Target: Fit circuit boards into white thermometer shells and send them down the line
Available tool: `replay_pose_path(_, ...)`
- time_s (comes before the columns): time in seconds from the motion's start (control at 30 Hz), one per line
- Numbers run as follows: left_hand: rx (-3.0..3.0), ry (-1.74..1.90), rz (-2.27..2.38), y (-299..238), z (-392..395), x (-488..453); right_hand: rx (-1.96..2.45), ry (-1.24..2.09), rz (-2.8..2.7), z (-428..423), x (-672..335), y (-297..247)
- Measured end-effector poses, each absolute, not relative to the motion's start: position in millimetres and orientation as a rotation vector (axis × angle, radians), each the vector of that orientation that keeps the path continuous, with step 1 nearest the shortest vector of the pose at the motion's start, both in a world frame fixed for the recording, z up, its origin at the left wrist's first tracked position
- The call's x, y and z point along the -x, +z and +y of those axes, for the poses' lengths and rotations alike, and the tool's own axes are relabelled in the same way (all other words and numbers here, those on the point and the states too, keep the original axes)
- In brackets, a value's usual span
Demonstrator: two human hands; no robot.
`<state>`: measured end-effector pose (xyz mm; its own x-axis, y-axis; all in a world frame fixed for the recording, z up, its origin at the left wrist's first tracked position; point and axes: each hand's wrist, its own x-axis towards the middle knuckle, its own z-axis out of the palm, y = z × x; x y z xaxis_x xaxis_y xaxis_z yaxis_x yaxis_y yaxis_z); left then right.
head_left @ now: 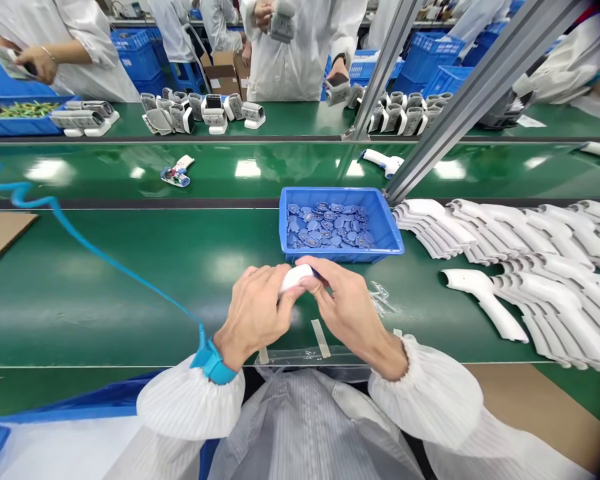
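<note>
Both of my hands meet over the near bench, in front of the blue bin [343, 256]. My left hand [257, 305] is closed around a white plastic shell [296, 275], most of which the fingers hide. From the other side my right hand [349, 312] grips the same shell, thumb and fingertips at its right end. A bit of dark blue shows there beneath the fingers; whether it is a separate piece, I cannot tell. Small blue oval parts [327, 227] fill the bin. Clear thin plastic pieces [381, 300] lie by my right hand.
Rows of white gun-shaped shells [525, 233] are stacked at right, one shell [485, 300] in front. A blue coiled cord [130, 270] runs to my left wristband [214, 363]. A metal post [460, 113] slants across the right. Beyond the belt [280, 170], co-workers [300, 60] handle grey-white devices.
</note>
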<state>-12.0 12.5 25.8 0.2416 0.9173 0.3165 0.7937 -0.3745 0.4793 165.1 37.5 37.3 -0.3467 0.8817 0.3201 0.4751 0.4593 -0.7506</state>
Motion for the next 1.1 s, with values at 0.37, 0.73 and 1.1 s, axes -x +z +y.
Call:
replay_pose_path(0.37,-1.679,1.178,2.124,-4.4,9.7,-5.7,1.278,0.852,-2.169,-7.7,-167.4,27.6)
replay_pose_path(0.73,-1.437,1.486,1.843,-5.9,-14.7,17.5,1.56,2.043,-1.166,-1.6,-155.4,14.4)
replay_pose_path(1.1,-1.529,1.18,2.17,-12.2,35.3,6.9,1.556,0.819,-2.548,-3.7,-125.3,13.5)
